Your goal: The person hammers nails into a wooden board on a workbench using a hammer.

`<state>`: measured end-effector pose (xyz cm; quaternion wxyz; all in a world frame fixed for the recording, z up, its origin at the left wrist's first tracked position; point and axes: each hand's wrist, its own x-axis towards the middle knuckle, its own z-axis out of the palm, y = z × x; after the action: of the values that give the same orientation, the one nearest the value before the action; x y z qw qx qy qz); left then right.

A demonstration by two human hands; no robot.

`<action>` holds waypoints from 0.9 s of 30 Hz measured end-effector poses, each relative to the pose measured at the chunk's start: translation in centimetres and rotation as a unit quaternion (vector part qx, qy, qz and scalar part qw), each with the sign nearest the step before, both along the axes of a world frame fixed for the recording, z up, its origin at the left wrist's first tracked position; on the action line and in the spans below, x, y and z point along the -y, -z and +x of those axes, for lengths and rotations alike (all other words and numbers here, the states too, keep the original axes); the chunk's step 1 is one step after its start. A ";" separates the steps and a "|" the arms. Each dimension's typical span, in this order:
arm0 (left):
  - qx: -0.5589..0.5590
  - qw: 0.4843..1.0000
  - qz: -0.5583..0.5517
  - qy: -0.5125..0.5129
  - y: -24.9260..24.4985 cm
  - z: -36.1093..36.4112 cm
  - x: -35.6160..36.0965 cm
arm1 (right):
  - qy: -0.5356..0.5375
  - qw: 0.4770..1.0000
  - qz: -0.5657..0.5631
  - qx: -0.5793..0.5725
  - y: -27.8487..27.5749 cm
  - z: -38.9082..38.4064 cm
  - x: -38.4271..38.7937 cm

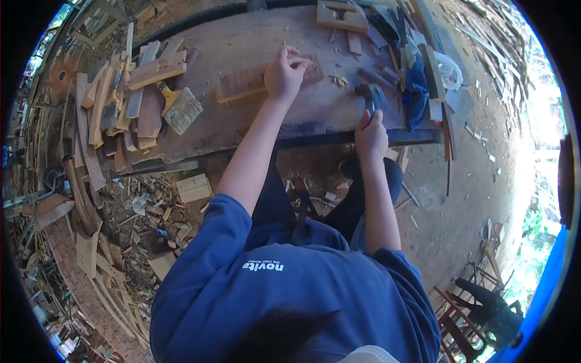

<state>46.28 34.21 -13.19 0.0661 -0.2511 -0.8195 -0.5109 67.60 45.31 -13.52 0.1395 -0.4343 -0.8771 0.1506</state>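
Observation:
A reddish-brown wood block (pixel 239 86) lies lengthwise on the worn workbench (pixel 233 45). Over its right half is my left hand (pixel 285 75), with thumb and fingers pinched together. Whatever is between those fingertips, if anything, is too small to make out. My right hand (pixel 371 138) is wrapped round the handle of a hammer (pixel 371 97) near the bench's front edge. The hammer's dark head is raised away from me, to the right of the block and apart from it. Small light-coloured bits (pixel 339 80) lie on the bench between block and hammer.
Stacked wood strips (pixel 100 109) and a wide paintbrush (pixel 181 109) crowd the bench's left end. On the right are a wooden frame piece (pixel 342 16), a blue cloth or bag (pixel 416 91) and clear plastic (pixel 448 71). Wood scraps (pixel 193 187) litter the floor.

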 end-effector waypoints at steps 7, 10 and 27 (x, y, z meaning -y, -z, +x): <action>-0.030 0.999 0.024 0.017 1.2 -0.4 0.0 | 0.007 0.999 -0.042 0.008 -1.1 0.1 0.4; -0.037 0.999 0.027 0.024 1.2 -0.2 0.2 | 0.003 0.999 -0.042 -0.003 -0.7 0.0 0.3; -0.126 0.991 -0.026 0.047 1.3 -0.4 0.6 | -0.003 1.000 0.000 -0.008 -0.4 0.3 0.3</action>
<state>45.84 33.61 -14.49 0.1386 -0.3534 -0.8048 -0.4562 67.91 44.97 -13.07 0.1454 -0.4304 -0.8773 0.1547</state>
